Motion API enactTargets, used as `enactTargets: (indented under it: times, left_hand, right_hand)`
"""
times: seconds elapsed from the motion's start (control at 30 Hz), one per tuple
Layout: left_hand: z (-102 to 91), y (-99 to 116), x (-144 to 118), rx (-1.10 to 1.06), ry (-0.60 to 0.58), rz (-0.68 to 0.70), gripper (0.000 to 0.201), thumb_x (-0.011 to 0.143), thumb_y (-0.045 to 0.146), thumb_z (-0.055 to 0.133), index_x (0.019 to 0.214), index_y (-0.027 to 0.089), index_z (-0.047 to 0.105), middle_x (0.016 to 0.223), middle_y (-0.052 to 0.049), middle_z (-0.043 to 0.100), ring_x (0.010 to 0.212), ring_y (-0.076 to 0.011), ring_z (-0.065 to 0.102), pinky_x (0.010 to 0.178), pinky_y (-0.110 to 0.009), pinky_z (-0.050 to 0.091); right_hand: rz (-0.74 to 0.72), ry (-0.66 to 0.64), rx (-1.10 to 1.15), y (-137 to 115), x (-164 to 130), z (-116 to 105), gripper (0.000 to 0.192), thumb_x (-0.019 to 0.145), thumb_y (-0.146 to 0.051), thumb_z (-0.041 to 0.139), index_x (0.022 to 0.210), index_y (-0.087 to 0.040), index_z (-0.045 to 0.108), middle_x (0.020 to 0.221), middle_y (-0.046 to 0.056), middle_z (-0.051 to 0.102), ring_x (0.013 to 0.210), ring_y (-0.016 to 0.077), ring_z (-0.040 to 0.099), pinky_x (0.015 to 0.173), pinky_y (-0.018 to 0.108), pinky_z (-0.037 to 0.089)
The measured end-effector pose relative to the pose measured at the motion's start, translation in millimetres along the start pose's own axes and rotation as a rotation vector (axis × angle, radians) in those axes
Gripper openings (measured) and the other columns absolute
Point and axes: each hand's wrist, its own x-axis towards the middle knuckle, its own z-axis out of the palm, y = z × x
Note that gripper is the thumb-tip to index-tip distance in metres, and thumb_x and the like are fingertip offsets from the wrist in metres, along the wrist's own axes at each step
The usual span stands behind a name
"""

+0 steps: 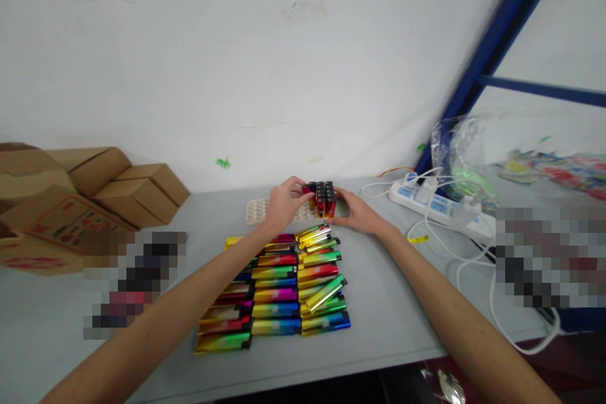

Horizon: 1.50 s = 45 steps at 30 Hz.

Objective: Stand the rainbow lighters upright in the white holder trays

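the fingers [296, 192] of the left hand [283, 205] pinched one lighter [310, 189] at the upright cluster [324, 198] in the tray [258, 210]; the right hand [357, 211] cupped the cluster's side. seating it likely needed a straight push down. loose lighters [277, 284] lay nearer; the table edge [331, 363] stayed well apart.

- Left hand [283, 203] and right hand [358, 213] grip a block of upright lighters [322, 197] at the table's [392, 309] far side.
- Rows of flat colourful lighters [279, 290] lie nearer.
- A white tray [256, 210] lies behind the left hand.
- Power strip [438, 204] far right; cardboard boxes [118, 186] far left.
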Motion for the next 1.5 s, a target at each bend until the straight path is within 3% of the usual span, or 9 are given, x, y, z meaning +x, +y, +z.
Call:
enactTargets:
  times: [0.2, 0.47, 0.7, 0.8, 0.87, 1.0, 1.13, 1.33, 1.5]
  left_hand:
    - [-5.3, 0, 5, 0.189, -0.135, 0.224, 0.018, 0.081, 0.027, 0.074, 0.096, 0.019, 0.068, 0.095, -0.007, 0.070, 0.086, -0.0213, 0.068, 0.086, -0.038, 0.055]
    - [-1.2, -3, 5, 0.147, -0.183, 0.128, 0.037, 0.079, 0.017, 0.071, 0.111, 0.022, 0.054, 0.083, 0.000, 0.068, 0.072, -0.0160, 0.067, 0.075, -0.029, 0.054]
    - [-15.4, 22, -19, 0.288, -0.097, 0.149, 0.035, 0.086, 0.037, 0.071, 0.115, 0.021, 0.059, 0.091, -0.004, 0.069, 0.083, -0.0200, 0.066, 0.081, -0.034, 0.053]
    - [-21.1, 46, -45, 0.456, -0.282, 0.278, 0.020, 0.094, 0.039, 0.062, 0.098, 0.020, 0.068, 0.098, -0.007, 0.070, 0.095, -0.0232, 0.064, 0.092, -0.039, 0.050]
    - [-20.6, 57, -61, 0.525, -0.415, 0.325, 0.023, 0.096, 0.038, 0.059, 0.102, 0.020, 0.070, 0.105, -0.009, 0.070, 0.103, -0.0250, 0.062, 0.098, -0.042, 0.048]
    - [-12.3, 57, -77, 0.665, -0.468, 0.334, 0.029, 0.099, 0.034, 0.056, 0.119, 0.016, 0.068, 0.114, -0.012, 0.069, 0.112, -0.0270, 0.059, 0.103, -0.046, 0.046]
    - [-4.7, 45, -71, 0.730, -0.525, 0.282, 0.028, 0.101, 0.028, 0.052, 0.114, 0.013, 0.070, 0.110, -0.013, 0.071, 0.109, -0.0271, 0.061, 0.102, -0.045, 0.047]
    - [-9.7, 47, -66, 0.524, -0.448, 0.206, 0.020, 0.098, 0.027, 0.057, 0.107, 0.016, 0.071, 0.106, -0.009, 0.069, 0.103, -0.0250, 0.064, 0.098, -0.042, 0.050]
    - [-26.2, 65, -71, 0.062, -0.323, 0.028, 0.025, 0.092, 0.039, 0.065, 0.106, 0.019, 0.069, 0.102, -0.006, 0.064, 0.094, -0.0209, 0.066, 0.088, -0.036, 0.054]
  right_hand:
    - [0.014, 0.007, -0.007, 1, -1, 1, 0.091, 0.075, -0.047, 0.084, 0.150, -0.019, 0.042, 0.140, 0.018, 0.061, 0.123, 0.0342, 0.061, 0.108, 0.055, 0.046]
    - [0.018, 0.006, -0.023, -2, 0, 0, 0.090, 0.076, -0.047, 0.083, 0.150, -0.018, 0.042, 0.138, 0.018, 0.061, 0.122, 0.0346, 0.062, 0.106, 0.055, 0.047]
    - [0.019, 0.011, 0.007, -5, 0, -1, 0.089, 0.074, -0.044, 0.085, 0.149, -0.018, 0.043, 0.139, 0.018, 0.061, 0.123, 0.0340, 0.062, 0.107, 0.054, 0.047]
    - [0.015, 0.021, 0.006, -3, 0, 0, 0.088, 0.074, -0.044, 0.085, 0.148, -0.018, 0.045, 0.140, 0.018, 0.061, 0.124, 0.0339, 0.061, 0.108, 0.054, 0.047]
    - [0.017, 0.019, 0.007, -1, 0, 1, 0.087, 0.073, -0.045, 0.085, 0.147, -0.019, 0.046, 0.141, 0.018, 0.061, 0.124, 0.0338, 0.061, 0.108, 0.054, 0.046]
    - [0.023, 0.009, 0.005, 1, 1, 1, 0.090, 0.074, -0.047, 0.085, 0.148, -0.017, 0.045, 0.140, 0.019, 0.061, 0.123, 0.0336, 0.062, 0.108, 0.053, 0.047]
    - [0.011, 0.017, 0.008, 1, 1, 1, 0.089, 0.075, -0.048, 0.084, 0.149, -0.019, 0.043, 0.141, 0.017, 0.060, 0.124, 0.0331, 0.061, 0.108, 0.053, 0.047]
    - [0.030, 0.021, 0.011, 3, 0, 2, 0.091, 0.074, -0.050, 0.084, 0.150, -0.021, 0.043, 0.140, 0.016, 0.061, 0.123, 0.0337, 0.061, 0.108, 0.053, 0.046]
    - [0.014, 0.028, 0.014, -3, 0, 1, 0.087, 0.074, -0.047, 0.084, 0.148, -0.021, 0.045, 0.141, 0.016, 0.060, 0.124, 0.0330, 0.061, 0.108, 0.053, 0.047]
